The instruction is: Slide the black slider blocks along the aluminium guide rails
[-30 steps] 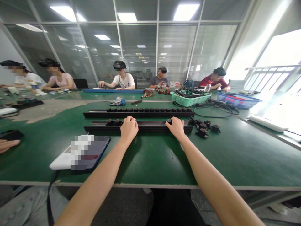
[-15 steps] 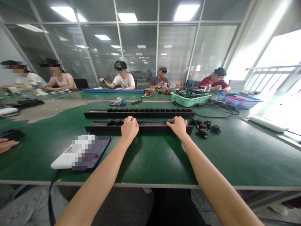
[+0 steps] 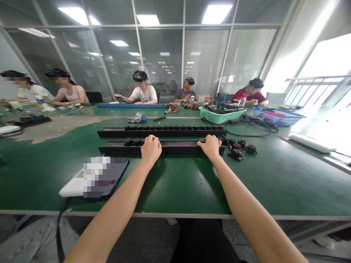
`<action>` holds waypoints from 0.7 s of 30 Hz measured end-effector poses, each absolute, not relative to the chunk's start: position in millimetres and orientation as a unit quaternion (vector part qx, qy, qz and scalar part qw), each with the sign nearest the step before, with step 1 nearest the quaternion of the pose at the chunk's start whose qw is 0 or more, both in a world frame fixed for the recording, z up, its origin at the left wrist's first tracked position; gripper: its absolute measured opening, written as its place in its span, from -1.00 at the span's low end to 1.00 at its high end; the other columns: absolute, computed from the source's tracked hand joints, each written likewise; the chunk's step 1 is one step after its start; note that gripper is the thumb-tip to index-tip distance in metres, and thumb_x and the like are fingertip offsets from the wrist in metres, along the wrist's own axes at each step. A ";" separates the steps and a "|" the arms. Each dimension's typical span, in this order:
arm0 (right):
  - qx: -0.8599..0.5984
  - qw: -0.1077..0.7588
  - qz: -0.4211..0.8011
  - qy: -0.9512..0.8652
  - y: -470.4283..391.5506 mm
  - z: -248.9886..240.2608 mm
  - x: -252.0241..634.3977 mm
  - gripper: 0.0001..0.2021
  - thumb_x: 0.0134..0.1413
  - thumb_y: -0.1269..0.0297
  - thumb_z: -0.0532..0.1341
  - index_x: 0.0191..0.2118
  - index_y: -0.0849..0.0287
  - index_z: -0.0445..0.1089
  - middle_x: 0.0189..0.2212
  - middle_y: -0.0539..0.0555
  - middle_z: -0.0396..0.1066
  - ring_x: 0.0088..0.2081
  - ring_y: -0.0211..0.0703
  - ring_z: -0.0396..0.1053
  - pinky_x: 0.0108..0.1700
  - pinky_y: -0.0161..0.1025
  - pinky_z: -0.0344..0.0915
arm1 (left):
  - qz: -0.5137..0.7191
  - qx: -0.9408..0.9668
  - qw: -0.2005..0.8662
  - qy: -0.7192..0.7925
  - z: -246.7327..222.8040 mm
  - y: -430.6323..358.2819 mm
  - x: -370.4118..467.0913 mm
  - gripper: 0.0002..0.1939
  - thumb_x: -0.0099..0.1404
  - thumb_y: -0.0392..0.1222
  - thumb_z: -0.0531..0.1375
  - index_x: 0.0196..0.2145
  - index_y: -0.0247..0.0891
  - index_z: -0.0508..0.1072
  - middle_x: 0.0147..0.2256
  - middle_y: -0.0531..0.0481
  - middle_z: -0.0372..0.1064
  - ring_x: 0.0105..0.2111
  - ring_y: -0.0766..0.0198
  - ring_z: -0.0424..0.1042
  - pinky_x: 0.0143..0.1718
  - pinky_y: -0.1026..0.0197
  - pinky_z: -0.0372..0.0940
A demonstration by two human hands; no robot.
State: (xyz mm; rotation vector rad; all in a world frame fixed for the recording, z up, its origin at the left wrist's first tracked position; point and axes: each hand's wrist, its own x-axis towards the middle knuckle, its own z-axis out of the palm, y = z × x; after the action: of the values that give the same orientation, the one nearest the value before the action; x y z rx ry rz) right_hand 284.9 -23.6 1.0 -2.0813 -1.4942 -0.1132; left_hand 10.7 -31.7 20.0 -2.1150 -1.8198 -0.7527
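A long black rail (image 3: pixel 178 148) lies crosswise before me on the green table. My left hand (image 3: pixel 151 148) is closed on its middle, the fingertips hidden behind it. Just left of that hand, small black parts (image 3: pixel 128 141) sit in the rail. Toward the rail's right end, my right hand (image 3: pixel 210 148) is closed, thumb and fingers around another small black part (image 3: pixel 202 140), mostly covered. Behind lies a second black rail (image 3: pixel 164 133) with a row of the same parts along it. Several loose black parts (image 3: pixel 236 153) lie beyond the right end.
A white device (image 3: pixel 75 182) and a dark tablet-like slab (image 3: pixel 117 179) lie at the front left. Farther back stand a green basket (image 3: pixel 219 116) of cables and a blue basket (image 3: pixel 290 119). A blue bar (image 3: pixel 131 106) lies near co-workers seated across the table (image 3: pixel 287 182).
My right hand has slid slightly right along the rail with the small part; my left hand has stayed put. Another person's hand and a black object at the left edge are gone from view.
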 end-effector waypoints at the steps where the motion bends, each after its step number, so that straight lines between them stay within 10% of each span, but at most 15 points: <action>1: -0.778 0.286 -0.041 -0.558 -23.6 1.3 285.2 -0.60 0.15 0.06 0.23 -0.06 0.30 0.45 -0.01 0.37 0.41 0.07 0.25 0.33 0.12 0.05 0.09 | -0.257 -0.725 0.125 -0.626 20.1 -31.7 10.7 -0.65 0.48 -0.21 -0.03 -0.03 -0.23 0.54 0.05 -0.22 0.37 0.09 0.01 0.34 -0.19 0.11 0.47; 21: -0.803 0.264 -0.020 -0.534 -25.3 5.0 291.0 -0.54 0.15 0.03 0.24 0.01 0.31 0.39 0.05 0.39 0.40 0.13 0.29 0.33 0.15 0.07 0.08 | -0.250 -0.725 0.135 -0.627 21.2 -32.1 11.3 -0.67 0.48 -0.23 -0.01 -0.03 -0.28 0.53 0.05 -0.21 0.38 0.09 0.02 0.36 -0.21 0.09 0.49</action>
State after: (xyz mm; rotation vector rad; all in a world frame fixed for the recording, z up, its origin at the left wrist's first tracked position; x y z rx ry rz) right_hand 291.0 -25.3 5.0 -2.1708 -1.4437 -0.0539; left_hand 11.3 -32.1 21.2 -2.1008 -1.8159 -0.7247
